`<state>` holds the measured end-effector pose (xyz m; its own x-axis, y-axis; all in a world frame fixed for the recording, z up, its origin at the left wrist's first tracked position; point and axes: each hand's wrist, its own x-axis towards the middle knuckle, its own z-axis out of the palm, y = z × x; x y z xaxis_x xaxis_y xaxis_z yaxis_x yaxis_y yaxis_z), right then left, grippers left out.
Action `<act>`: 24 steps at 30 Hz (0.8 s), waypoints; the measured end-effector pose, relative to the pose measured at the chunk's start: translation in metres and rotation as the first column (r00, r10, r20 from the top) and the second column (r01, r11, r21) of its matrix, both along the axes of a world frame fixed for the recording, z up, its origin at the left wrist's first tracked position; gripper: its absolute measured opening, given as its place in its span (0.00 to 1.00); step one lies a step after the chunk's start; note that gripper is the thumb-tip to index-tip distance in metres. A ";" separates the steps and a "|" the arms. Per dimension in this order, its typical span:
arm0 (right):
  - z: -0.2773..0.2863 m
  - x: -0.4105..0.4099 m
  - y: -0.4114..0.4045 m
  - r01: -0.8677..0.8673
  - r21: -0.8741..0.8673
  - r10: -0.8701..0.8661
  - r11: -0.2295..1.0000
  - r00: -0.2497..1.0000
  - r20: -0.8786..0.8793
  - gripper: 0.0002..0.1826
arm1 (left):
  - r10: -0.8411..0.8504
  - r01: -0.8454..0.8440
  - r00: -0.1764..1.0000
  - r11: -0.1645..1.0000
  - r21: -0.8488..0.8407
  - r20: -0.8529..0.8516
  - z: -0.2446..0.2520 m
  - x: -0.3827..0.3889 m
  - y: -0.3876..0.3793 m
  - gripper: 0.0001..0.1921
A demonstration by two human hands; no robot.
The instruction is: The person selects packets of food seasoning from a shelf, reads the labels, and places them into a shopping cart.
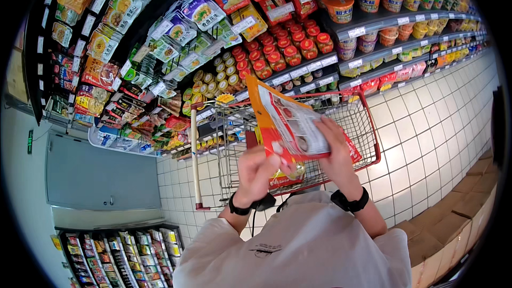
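Both my hands hold a large orange, red and white food packet [296, 128], tilted above a wire shopping cart [360, 126]. My left hand [256, 174] pinches its lower left corner; some fingers are hidden or blurred. Along the packet's right side, my right hand [336, 150] grips with the thumb over the printed face. Black bands circle both wrists. Beneath the packet, partly covered by it and my hands, a red and yellow bagged product [286, 178] lies in the cart. The cart's pale handle bar [195, 156] is to the left.
Hanging seasoning packets [204, 12] and red-lidded jars [276, 60] fill the shelves ahead. Instant noodle cups [340, 6] stand further right. Cardboard boxes [436, 224] line the right side. Tiled floor [416, 136] stretches beyond the cart. A grey door [100, 176] is at left.
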<state>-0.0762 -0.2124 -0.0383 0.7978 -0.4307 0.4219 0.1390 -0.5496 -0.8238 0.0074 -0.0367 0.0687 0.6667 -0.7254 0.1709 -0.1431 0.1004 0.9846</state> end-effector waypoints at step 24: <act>0.044 -0.063 0.002 0.010 0.922 -0.083 0.388 0.996 0.024 0.20 | -0.157 0.156 0.836 0.987 -0.047 -0.526 -0.053 0.016 -0.007 0.34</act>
<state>-0.1397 -0.2104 0.0061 0.7546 -0.6202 -0.2144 0.2035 0.5318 -0.8220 0.0231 -0.0440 0.0152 0.5343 -0.8277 -0.1714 0.4141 0.0795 0.9067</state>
